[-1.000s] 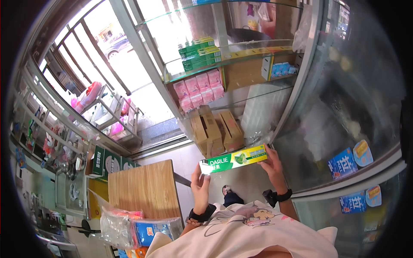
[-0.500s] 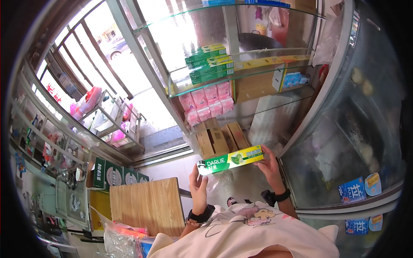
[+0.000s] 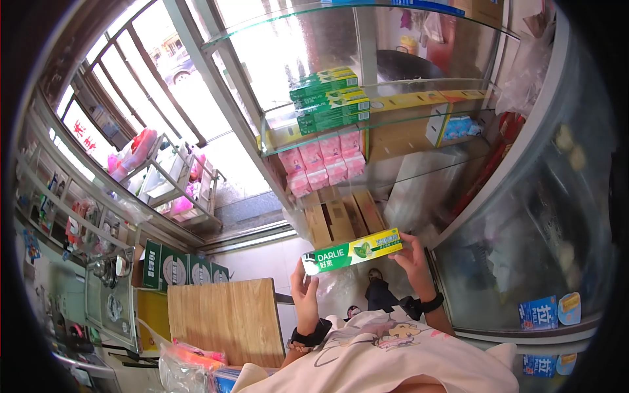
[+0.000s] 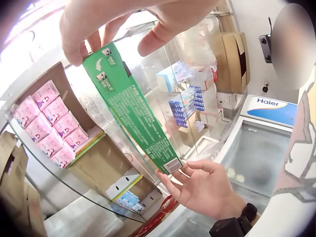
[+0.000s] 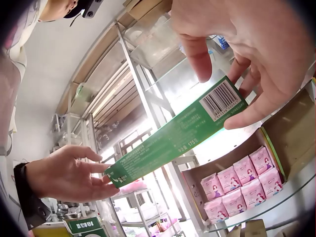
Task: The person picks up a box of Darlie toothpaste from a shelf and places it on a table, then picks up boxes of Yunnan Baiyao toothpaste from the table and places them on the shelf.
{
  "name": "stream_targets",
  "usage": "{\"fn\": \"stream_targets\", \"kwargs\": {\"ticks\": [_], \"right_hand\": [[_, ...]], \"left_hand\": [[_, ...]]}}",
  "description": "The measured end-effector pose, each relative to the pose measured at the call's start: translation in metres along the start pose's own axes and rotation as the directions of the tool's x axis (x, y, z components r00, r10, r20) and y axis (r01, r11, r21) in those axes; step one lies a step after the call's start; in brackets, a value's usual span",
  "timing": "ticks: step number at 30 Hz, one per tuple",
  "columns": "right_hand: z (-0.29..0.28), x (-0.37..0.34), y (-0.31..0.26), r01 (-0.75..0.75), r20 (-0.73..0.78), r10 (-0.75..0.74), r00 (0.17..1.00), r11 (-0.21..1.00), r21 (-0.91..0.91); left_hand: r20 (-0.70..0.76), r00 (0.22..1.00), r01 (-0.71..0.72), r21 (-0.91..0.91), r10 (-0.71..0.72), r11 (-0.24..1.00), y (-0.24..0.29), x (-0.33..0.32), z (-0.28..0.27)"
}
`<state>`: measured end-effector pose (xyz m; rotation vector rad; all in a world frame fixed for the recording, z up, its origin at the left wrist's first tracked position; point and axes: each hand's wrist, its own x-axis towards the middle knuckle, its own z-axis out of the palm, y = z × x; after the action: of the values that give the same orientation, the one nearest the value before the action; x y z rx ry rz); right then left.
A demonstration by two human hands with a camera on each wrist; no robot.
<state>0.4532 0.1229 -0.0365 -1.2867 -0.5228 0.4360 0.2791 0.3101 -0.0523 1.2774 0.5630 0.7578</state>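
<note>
A long green and yellow DARLIE box (image 3: 352, 251) is held level between both hands in the head view. My left hand (image 3: 304, 300) holds its left end with the fingertips, and my right hand (image 3: 414, 267) holds the yellow right end. The left wrist view shows the green printed side of the box (image 4: 136, 111), with the right hand (image 4: 210, 190) at its lower end. In the right wrist view the barcode end of the box (image 5: 177, 133) lies by the right fingers, and the left hand (image 5: 66, 175) grips the far end.
Ahead are glass shelves with stacked green boxes (image 3: 331, 105) and pink packs (image 3: 324, 160). Cardboard cartons (image 3: 341, 219) lie below them. A wooden table (image 3: 226, 321) stands at the left, near green cartons (image 3: 173, 265). A glass-topped cabinet (image 3: 517, 229) is at the right.
The surroundings have shifted in the head view, with the shelves further right and lower. Both hands keep hold of the box, which stays in much the same place before the body.
</note>
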Motion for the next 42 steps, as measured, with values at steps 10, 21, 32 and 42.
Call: {"fn": "stream_targets", "kwargs": {"ticks": [10, 21, 32, 42], "right_hand": [[-0.011, 0.100, 0.002, 0.056, 0.073, -0.061, 0.995, 0.996, 0.070], [-0.014, 0.264, -0.066, 0.315, 0.187, -0.321, 0.928, 0.947, 0.062], [-0.020, 0.403, -0.066, 0.413, 0.239, -0.380, 0.894, 0.905, -0.105], [-0.027, 0.442, -0.048, 0.294, 0.269, -0.242, 0.932, 0.940, -0.173]], "left_hand": [[-0.035, 0.999, -0.025, 0.060, 0.027, 0.998, 0.018, 0.086, 0.040], [0.154, 0.932, -0.329, -0.029, 0.330, 0.944, 0.103, 0.243, 0.100], [0.114, 0.960, -0.266, 0.085, 0.256, 0.960, 0.106, 0.372, 0.135], [0.185, 0.952, -0.274, 0.166, 0.243, 0.947, 0.093, 0.401, 0.131]]}}
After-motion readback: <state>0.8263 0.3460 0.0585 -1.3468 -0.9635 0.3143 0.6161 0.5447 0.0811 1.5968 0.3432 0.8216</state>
